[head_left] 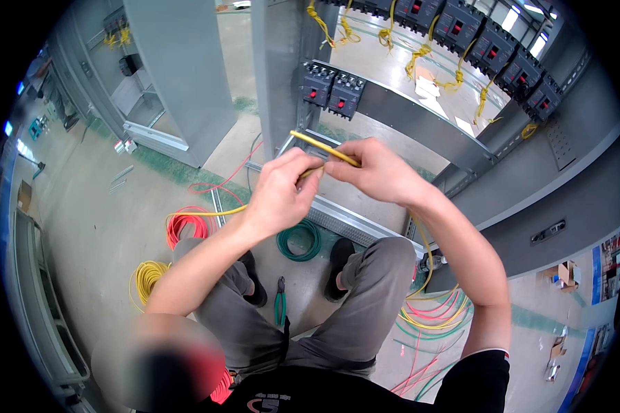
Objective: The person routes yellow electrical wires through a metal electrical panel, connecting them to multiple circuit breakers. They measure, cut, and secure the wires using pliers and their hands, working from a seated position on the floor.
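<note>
Both my hands meet in the middle, in front of the open metal cabinet frame. My left hand point(279, 193) is closed in a pinch on a yellow wire point(217, 212), which trails off to the left behind my wrist. My right hand point(379, 171) pinches a yellow length point(317, 144) that sticks out toward the upper left and looks thicker than the trailing wire. The fingertips of the two hands touch or nearly touch, and hide how the yellow pieces run between them. More yellow wire point(428, 256) hangs below my right forearm.
Two dark circuit breakers point(331, 91) sit on a cabinet rail; several more point(492, 48) with knotted yellow wires line the top. Green-handled pliers point(280, 303) lie between my feet. Green point(299, 241), red point(186, 224) and yellow point(149, 279) coils rest on the floor; loose wires point(434, 313) lie right.
</note>
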`<state>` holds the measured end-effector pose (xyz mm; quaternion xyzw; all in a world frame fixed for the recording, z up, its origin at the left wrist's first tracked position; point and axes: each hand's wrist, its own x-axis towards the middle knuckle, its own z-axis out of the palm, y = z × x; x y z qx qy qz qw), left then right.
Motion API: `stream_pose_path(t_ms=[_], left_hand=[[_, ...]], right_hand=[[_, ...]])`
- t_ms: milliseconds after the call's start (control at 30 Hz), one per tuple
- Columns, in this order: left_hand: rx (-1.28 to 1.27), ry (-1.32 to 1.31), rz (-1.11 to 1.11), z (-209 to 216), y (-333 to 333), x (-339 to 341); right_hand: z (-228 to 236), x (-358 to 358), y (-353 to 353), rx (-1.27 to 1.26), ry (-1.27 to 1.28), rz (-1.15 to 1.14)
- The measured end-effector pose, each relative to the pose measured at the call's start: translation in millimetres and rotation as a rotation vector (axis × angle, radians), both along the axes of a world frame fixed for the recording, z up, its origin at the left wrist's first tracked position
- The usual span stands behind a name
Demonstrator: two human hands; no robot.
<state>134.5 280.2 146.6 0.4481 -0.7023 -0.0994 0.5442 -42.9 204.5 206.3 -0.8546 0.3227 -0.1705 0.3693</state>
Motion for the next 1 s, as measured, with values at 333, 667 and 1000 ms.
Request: stream_pose_path(t_ms=[333,667,1000], left_hand=[[0.043,-0.024,0.051,-12,68,10],[0.676,0.189,0.624,-287,107,-53],[1.583,-0.334,0.623,-523,239,-85]], right_hand=[[11,26,51,0.452,0.117,-0.019],[-100,17,9,0.103,-0.019,-0.225],[-123,-9,55,0.229,0.043,-0.361]])
